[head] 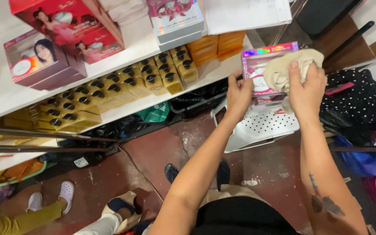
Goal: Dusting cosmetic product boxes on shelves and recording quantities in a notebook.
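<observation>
- Your left hand [239,96] grips the lower left edge of a pink box [260,72] with a shiny rainbow strip along its top; fingers curl round the edge, thumb on the front face.
- Your right hand [306,89] presses a beige cloth [290,65] against the right side of the box front, fingers bunched down into the fabric.
- The box is held upright in the air between both hands, just off the right end of a white shelf [135,41], above a white dotted plastic chair [262,128].
- On the shelf: rows of yellow bottles [122,85] with black caps, a stack of orange boxes [216,43] behind them, several larger pink picture boxes [44,58] further left.
- To your right, a black fabric with white dots [355,100] lies heaped, near your right hand but apart from it.
- Floor is red and worn [153,152]. At lower left, another person's feet in white clogs [66,191] stand well apart from your hands.
</observation>
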